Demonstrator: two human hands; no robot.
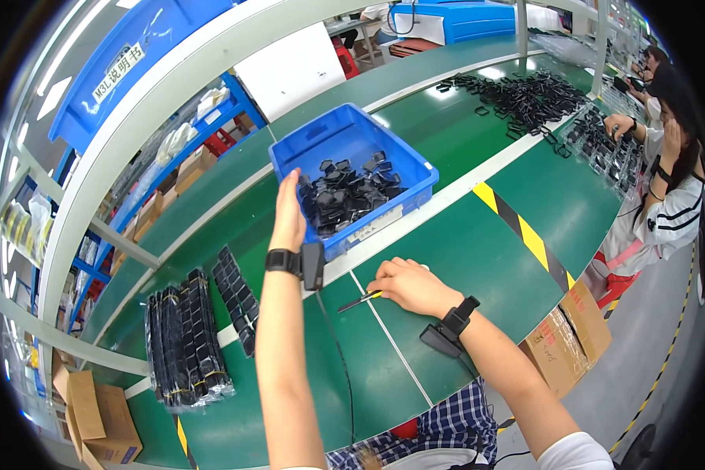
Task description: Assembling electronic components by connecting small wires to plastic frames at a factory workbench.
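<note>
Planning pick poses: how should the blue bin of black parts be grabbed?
Probably grip the blue bin by its raised rim, coming from the near side: the walls are open-topped and the near corner is bare, while the left hand already reaches over the left rim.

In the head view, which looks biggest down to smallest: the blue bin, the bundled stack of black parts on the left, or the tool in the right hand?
1. Blue bin
2. Bundled stack of black parts; it sits nearer the camera, so the gap is unsure.
3. Tool in the right hand, clearly smallest.

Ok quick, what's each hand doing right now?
Left hand: reaching into the blue bin of small black parts; can't tell if it grips any.
Right hand: closed on yellow-handled tweezers on the green table.
</note>
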